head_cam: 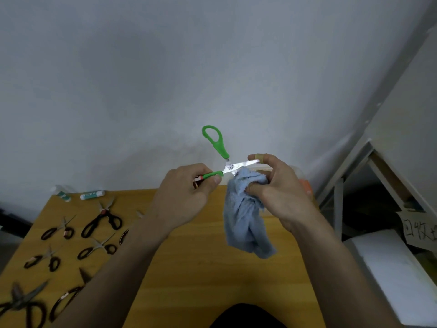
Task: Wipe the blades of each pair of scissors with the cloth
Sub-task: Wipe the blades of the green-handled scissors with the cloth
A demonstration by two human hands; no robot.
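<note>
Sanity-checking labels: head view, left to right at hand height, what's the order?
left hand gripping the lower green handle → green scissors, blades open → blue cloth → right hand holding the cloth at the blades → white shelf frame.

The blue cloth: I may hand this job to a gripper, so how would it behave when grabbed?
The blue cloth is probably floppy: it hangs in loose folds below the right hand that bunches it. It looks light, since a few fingers hold it up. Its nubbly, towel-like surface should not be slippery.
</note>
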